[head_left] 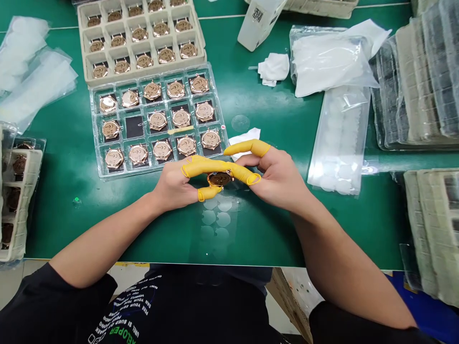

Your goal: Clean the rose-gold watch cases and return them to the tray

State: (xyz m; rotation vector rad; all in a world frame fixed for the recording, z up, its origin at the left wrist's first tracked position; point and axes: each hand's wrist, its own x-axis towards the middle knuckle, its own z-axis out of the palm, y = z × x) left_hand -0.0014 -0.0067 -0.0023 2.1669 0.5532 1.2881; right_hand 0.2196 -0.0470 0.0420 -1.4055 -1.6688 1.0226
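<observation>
A rose-gold watch case (220, 178) with a dark round face sits pinched between the thumb and forefinger of my left hand (179, 184). My right hand (274, 174) lays its thumb against the case's upper right edge, while its forefinger stretches out above, apart from the case. Yellow finger cots cover the thumbs and forefingers. Just beyond, a clear plastic tray (93, 143) holds several rose-gold cases lying back side up on black pads; one compartment shows only its black pad (134, 126). Below my hands lies a clear sheet of round films (215, 219).
A beige tray (86, 76) of more cases stands behind the clear one. Bagged white material (326, 62), a crumpled white cloth (274, 68) and a translucent bottle (256, 28) lie at the back right. Stacked trays (412, 81) line the right edge; another tray (27, 205) stands left.
</observation>
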